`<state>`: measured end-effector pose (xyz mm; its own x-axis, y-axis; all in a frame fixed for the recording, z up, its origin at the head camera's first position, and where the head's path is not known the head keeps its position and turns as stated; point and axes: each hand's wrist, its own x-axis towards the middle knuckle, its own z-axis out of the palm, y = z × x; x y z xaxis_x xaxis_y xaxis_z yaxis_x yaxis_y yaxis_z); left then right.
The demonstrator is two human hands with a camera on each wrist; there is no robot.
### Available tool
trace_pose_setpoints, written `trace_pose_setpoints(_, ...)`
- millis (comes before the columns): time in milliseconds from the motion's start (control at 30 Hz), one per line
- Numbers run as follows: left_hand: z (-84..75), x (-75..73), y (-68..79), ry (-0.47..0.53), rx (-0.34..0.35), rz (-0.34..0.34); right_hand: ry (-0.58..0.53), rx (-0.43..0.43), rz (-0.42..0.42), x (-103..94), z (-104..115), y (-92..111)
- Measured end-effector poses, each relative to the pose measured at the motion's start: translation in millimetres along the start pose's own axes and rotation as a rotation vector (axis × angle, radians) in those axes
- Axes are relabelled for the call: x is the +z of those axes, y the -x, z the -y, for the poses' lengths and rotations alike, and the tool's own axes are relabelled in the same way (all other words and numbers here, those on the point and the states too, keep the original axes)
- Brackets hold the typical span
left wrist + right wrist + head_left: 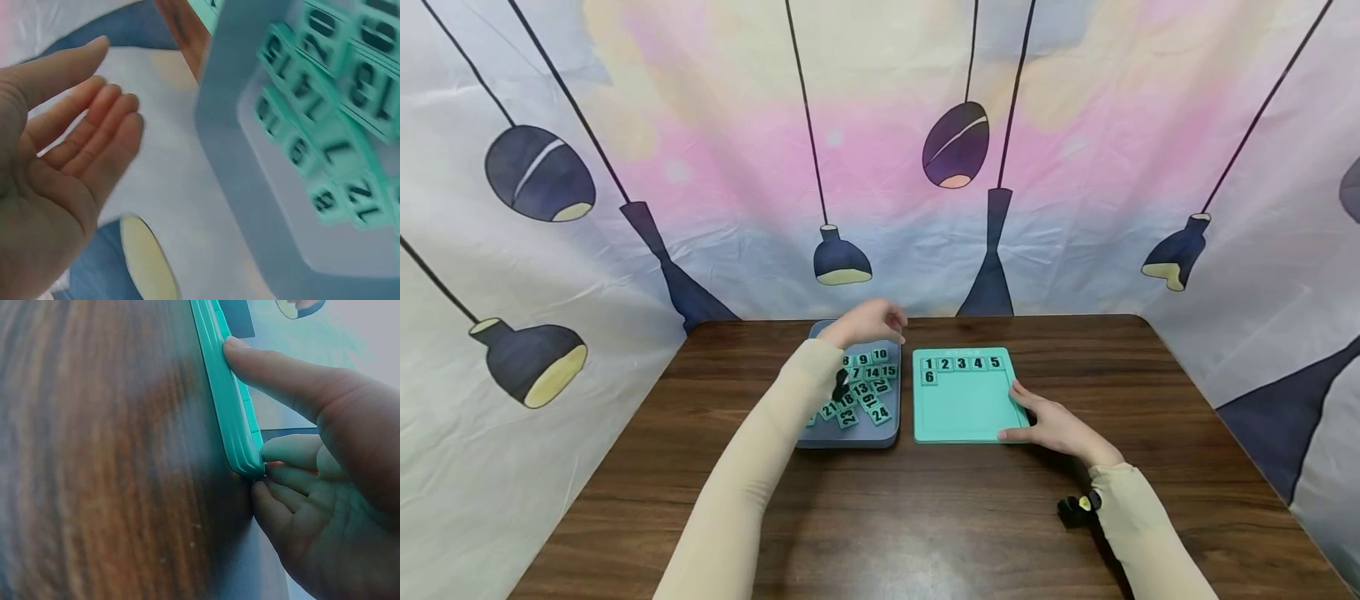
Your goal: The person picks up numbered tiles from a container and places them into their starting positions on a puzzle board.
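My left hand [867,323] hovers over the far edge of a grey-blue plastic tray [857,442]. Nothing lies between its loosely bent fingers [128,134]. In the tray sit several turquoise number tiles [880,413], some in rows and some jumbled; my left forearm hides part of them. To the tray's right lies a square turquoise number puzzle board [966,417], with tiles 1 to 5 along its top row and the 6 tile [929,377] below the 1. My right hand [1060,427] grips the board's near right corner, thumb [269,369] and fingers against its edges.
The brown wood-grain table [970,517] extends in front of the tray and board. Behind its far edge hangs a cloth backdrop [895,167] printed with dark lamps. A small black device [1078,508] is strapped at my right wrist.
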<state>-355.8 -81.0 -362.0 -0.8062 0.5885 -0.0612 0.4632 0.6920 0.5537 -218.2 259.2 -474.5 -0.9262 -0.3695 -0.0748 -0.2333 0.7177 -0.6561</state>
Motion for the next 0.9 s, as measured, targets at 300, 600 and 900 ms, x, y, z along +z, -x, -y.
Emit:
trace_pose_setpoints(300,47.9,2.1,31.8,0.106,-0.027,-0.084,0.002,0.004,0.006,-1.9,-2,0)
trace_pose_setpoints(600,74.3,13.6,46.5,0.069,-0.106,-0.044,0.0,-0.007,0.007,-0.9,-2,-1)
trace_pose_setpoints(900,86.0,19.3,51.2,0.03,-0.126,0.003,-0.001,-0.005,0.001,0.9,-2,-1)
